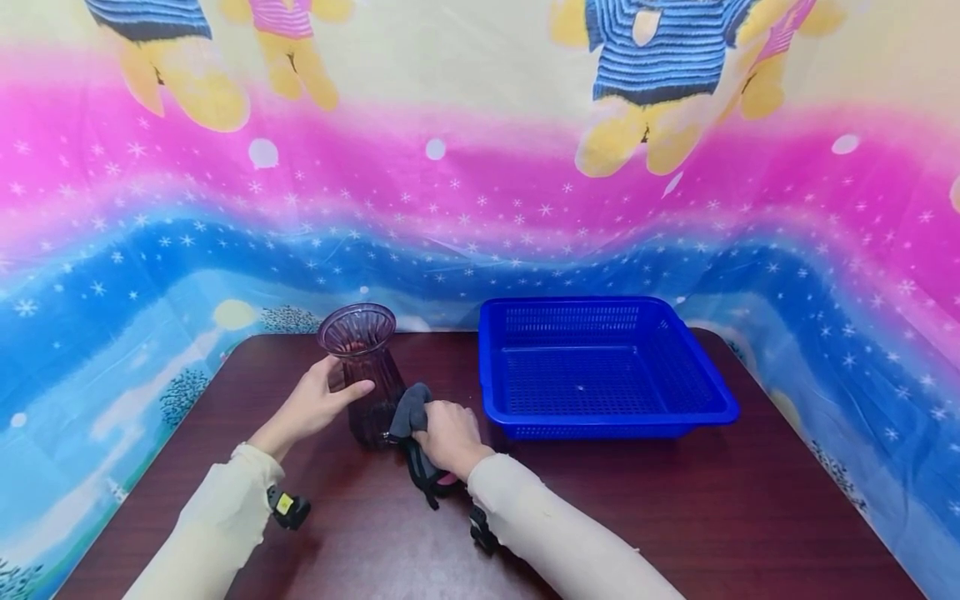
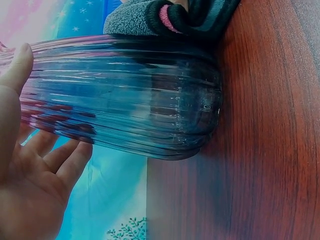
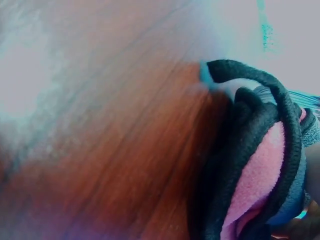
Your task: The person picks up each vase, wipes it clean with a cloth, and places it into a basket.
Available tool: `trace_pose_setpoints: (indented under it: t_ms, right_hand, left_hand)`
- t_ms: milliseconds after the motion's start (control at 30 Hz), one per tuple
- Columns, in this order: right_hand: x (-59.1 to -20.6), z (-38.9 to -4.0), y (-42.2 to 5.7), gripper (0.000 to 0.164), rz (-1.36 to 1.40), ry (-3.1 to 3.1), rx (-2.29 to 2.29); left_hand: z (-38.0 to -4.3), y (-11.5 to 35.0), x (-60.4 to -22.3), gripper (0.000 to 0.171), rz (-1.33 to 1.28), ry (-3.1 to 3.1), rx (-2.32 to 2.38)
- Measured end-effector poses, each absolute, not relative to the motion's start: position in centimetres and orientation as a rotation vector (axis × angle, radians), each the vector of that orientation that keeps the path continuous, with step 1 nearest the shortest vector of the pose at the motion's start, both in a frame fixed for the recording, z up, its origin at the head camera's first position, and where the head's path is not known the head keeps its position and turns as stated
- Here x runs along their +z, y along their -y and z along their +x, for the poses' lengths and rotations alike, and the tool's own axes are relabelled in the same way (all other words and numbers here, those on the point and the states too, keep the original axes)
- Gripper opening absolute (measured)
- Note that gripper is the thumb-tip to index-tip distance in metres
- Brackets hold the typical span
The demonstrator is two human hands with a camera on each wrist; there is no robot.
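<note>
A purple-tinted ribbed glass vase (image 1: 370,379) with a flared rim stands near the middle of the table, its base at the tabletop. My left hand (image 1: 315,402) grips it from the left, thumb on the near side and fingers behind. In the left wrist view the same hand (image 2: 42,165) wraps the vase (image 2: 130,95) above its base. My right hand (image 1: 452,437) holds a bunched grey cloth (image 1: 411,410) against the vase's right side. Black edging and a pink face of the cloth (image 3: 260,175) show in the right wrist view; most right fingers are hidden.
A blue plastic basket (image 1: 491,404) with slotted walls stands at the back right of the dark red-brown wooden table (image 1: 637,517). Behind the table hangs a patterned curtain (image 1: 450,208). A small black device (image 1: 288,507) is strapped at the left wrist.
</note>
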State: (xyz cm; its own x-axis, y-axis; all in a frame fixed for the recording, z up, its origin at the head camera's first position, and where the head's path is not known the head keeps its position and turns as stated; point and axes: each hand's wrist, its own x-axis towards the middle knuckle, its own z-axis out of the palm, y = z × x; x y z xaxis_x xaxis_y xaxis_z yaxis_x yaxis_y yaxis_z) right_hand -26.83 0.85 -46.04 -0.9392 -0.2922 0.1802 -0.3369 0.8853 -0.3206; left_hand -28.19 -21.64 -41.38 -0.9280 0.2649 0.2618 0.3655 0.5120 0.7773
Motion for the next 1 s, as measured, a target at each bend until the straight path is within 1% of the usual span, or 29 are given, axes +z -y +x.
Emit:
trace_pose_setpoints:
  t_ms: [333,600,1000]
  right_hand:
    - [-45.1,-26.8,-0.8,0.026,0.495,2.883,0.6]
    - [-43.2,-26.6,-0.4,0.022,0.513,2.832,0.633]
    - [-40.2,-26.4,0.0,0.01,0.533,2.743,0.662]
  left_hand:
    - [-28.3,21.6,-41.5,0.056,-0.568,2.618,-1.42]
    - [-28.3,21.7,-41.5,0.056,-0.572,2.614,-1.429]
    - [-28.4,21.8,-41.5,0.055,-0.547,2.649,-1.386]
